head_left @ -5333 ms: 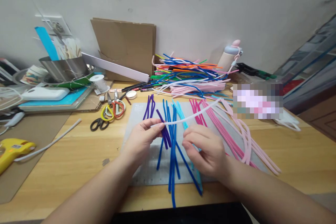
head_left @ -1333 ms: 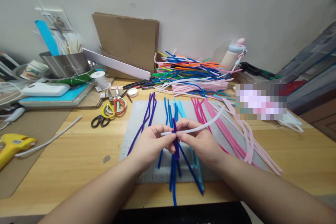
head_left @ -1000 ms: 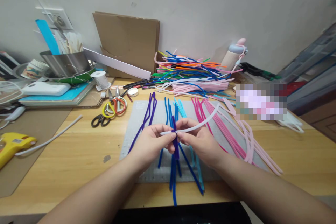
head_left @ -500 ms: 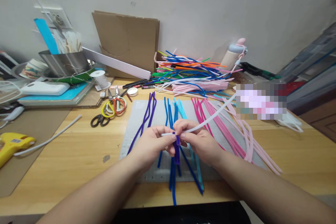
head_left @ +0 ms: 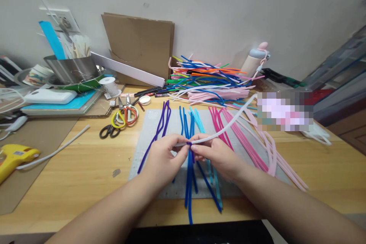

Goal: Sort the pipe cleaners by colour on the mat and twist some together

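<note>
A white pipe cleaner (head_left: 228, 125) runs between both hands and curves up to the right. Around it, between my fingertips, a purple pipe cleaner (head_left: 192, 156) is bent, its end hanging down. My left hand (head_left: 166, 154) is closed, pinching the white strip at its left end by the purple one. My right hand (head_left: 215, 154) is closed too, its thumb and fingers at the purple bend and the white strip. Beneath the hands, blue pipe cleaners (head_left: 188, 194) lie on a grey cutting mat (head_left: 237, 192). Purple pipe cleaners (head_left: 156, 137) rest to the left of them.
Pink pipe cleaners (head_left: 248, 146) lie on the right of the mat. Scissors (head_left: 118, 120) and a yellow glue gun (head_left: 17, 156) are to the left. Behind stand a heap of coloured pipe cleaners (head_left: 208, 80), cardboard (head_left: 140, 49) and a bottle (head_left: 254, 61).
The purple pipe cleaner's folded lengths below the hands now show less, with one short end hanging. My left hand has turned slightly; its fingers now cover more of the white strip's left end.
</note>
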A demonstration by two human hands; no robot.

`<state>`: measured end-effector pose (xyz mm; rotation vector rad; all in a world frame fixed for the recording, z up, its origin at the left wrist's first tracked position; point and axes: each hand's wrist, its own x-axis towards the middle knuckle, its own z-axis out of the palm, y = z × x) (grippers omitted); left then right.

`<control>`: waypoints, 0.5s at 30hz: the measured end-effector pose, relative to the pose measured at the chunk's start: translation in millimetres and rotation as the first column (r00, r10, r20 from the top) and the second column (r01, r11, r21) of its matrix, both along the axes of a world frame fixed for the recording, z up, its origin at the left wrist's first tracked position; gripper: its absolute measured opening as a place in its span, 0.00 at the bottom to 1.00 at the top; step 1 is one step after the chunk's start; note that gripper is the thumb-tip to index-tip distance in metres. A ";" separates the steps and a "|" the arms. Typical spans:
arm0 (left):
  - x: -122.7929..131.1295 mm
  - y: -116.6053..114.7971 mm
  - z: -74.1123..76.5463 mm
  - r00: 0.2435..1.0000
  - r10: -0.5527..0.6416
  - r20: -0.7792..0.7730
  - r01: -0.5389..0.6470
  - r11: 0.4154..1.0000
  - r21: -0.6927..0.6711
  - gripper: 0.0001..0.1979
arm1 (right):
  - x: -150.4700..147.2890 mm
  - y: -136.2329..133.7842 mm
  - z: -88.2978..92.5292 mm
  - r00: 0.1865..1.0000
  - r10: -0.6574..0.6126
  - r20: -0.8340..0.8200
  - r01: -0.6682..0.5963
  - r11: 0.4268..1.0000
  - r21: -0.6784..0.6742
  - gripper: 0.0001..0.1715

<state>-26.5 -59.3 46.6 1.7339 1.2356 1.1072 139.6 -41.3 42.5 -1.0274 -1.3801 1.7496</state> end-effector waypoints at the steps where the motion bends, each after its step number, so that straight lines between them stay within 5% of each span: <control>1: 0.6 0.2 -0.2 1.000 0.003 0.031 -0.002 0.999 -0.044 0.05 | -0.6 -0.3 0.1 1.000 -0.006 -0.016 0.006 1.000 -0.007 0.15; 15: 6.0 2.5 -5.2 0.972 0.008 0.234 0.059 0.958 -0.279 0.05 | -0.1 -0.7 2.6 0.998 -0.063 0.002 0.063 0.997 0.046 0.12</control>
